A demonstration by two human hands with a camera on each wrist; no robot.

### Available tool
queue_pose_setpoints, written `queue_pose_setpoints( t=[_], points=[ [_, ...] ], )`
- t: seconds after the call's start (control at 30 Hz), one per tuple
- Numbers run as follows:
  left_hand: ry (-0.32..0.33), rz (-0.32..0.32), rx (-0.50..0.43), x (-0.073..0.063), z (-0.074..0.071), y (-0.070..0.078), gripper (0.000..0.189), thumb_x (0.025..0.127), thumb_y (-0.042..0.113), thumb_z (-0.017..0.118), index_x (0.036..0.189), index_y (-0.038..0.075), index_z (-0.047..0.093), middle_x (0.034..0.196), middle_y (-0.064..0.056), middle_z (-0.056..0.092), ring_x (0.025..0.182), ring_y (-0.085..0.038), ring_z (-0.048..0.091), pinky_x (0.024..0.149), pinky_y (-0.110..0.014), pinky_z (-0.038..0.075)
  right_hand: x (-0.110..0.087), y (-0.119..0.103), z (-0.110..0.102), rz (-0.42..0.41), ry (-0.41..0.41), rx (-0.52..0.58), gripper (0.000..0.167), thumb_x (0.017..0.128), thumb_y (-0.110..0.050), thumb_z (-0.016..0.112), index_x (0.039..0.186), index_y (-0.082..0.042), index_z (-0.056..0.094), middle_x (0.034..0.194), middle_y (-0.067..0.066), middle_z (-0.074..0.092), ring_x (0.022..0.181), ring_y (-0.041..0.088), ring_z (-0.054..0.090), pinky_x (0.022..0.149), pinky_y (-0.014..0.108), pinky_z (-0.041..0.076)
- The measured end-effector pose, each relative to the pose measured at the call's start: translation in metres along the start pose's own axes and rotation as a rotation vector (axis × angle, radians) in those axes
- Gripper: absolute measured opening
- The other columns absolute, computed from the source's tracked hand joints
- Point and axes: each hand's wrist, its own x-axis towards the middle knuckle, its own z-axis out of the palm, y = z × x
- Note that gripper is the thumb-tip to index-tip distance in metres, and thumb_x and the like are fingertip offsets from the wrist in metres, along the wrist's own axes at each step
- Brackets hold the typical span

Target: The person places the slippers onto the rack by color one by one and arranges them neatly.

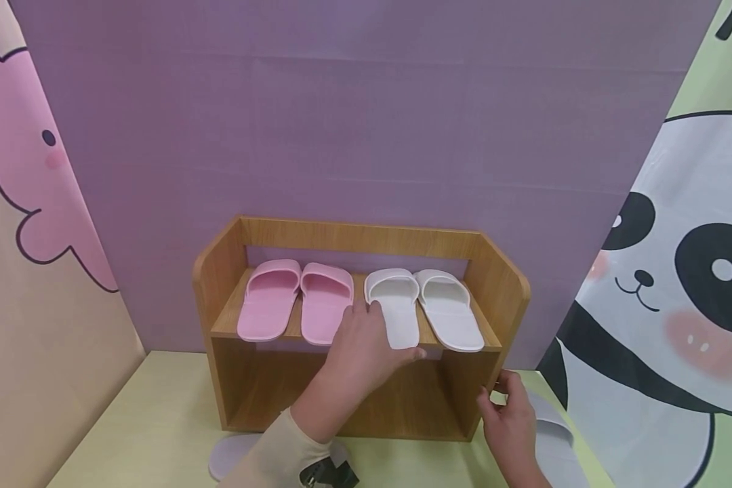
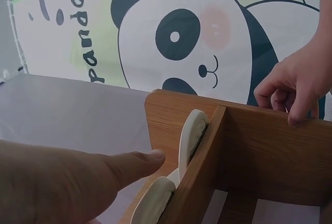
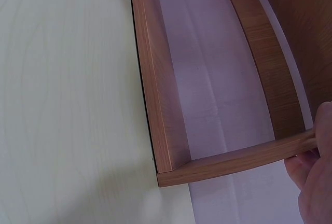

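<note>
The left hand [image 1: 362, 349] covers part of the nearer white slipper [image 1: 402, 312]; its thumb is spread straight out from the other fingers by the toe end, pinching nothing, though whether the fingertips touch the slipper cannot be told. The left sleeve [image 1: 280, 451] hides most of a pale slipper [image 1: 228, 455] on the worktop [image 1: 140, 420]. Another pale slipper [image 1: 552, 440] lies partly behind the right hand [image 1: 511, 420] (its lower end runs out of the picture). The right hand's fingers pinch the right side panel of the wooden rack [image 1: 360, 236]; the right wrist view cuts that hand off. The rack, light brown with visible grain and rounded corners, stands upright on the worktop. Its upper shelf carries smooth pink slippers [image 1: 326, 315] on the left and, on the right, the nearer white slipper beside its mate [image 1: 454, 318].
</note>
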Motion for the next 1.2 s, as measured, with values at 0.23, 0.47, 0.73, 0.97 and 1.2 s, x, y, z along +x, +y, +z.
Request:
queue_pose_setpoints(
  t=[0.23,0.47,0.73,0.97,1.2],
  points=[
    [0.026,0.021,-0.093,-0.011,-0.004,-0.006,0.083,0.084,0.059,0.092,0.132,-0.004,0.067,0.125,-0.018,0.064,0.112,-0.032,0.061,0.091,-0.042,0.058,0.000,0.002,0.001,-0.007,0.007,0.007,0.034,0.096,0.005,0.073,0.127,-0.002,0.059,0.121,0.019,0.072,0.108,0.036,0.071,0.074,0.013,0.053],
    [0.091,0.084,-0.134,-0.034,-0.015,-0.022,0.067,0.090,0.050,0.090,0.137,0.007,0.071,0.120,-0.006,0.067,0.109,-0.024,0.065,0.084,-0.042,0.060,0.000,0.004,0.000,-0.033,0.031,0.025,0.034,0.095,0.006,0.074,0.124,-0.001,0.060,0.117,0.019,0.073,0.104,0.036,0.071,0.072,0.014,0.054],
    [0.061,0.072,-0.166,-0.060,-0.029,-0.051,0.047,0.094,0.043,0.087,0.129,0.016,0.074,0.120,0.003,0.067,0.106,-0.018,0.069,0.089,-0.043,0.061,0.000,0.003,-0.001,-0.035,0.041,0.019,0.034,0.094,0.007,0.074,0.124,-0.001,0.060,0.117,0.018,0.074,0.104,0.032,0.071,0.073,0.009,0.051],
    [0.062,0.099,-0.168,-0.082,-0.034,-0.084,0.036,0.093,0.031,0.090,0.123,0.018,0.076,0.117,0.010,0.067,0.106,-0.011,0.067,0.093,-0.040,0.061,0.000,0.003,0.001,-0.047,0.042,0.019,0.034,0.094,0.007,0.074,0.123,-0.001,0.060,0.117,0.018,0.073,0.103,0.033,0.071,0.073,0.011,0.053],
    [0.001,0.085,-0.162,-0.096,-0.036,-0.120,0.034,0.093,0.029,0.090,0.122,0.020,0.076,0.115,0.012,0.067,0.110,-0.010,0.066,0.097,-0.041,0.060,0.000,0.004,0.002,-0.029,0.032,0.025,0.034,0.095,0.006,0.073,0.125,-0.002,0.060,0.119,0.017,0.073,0.104,0.033,0.070,0.074,0.007,0.049]
  ],
)
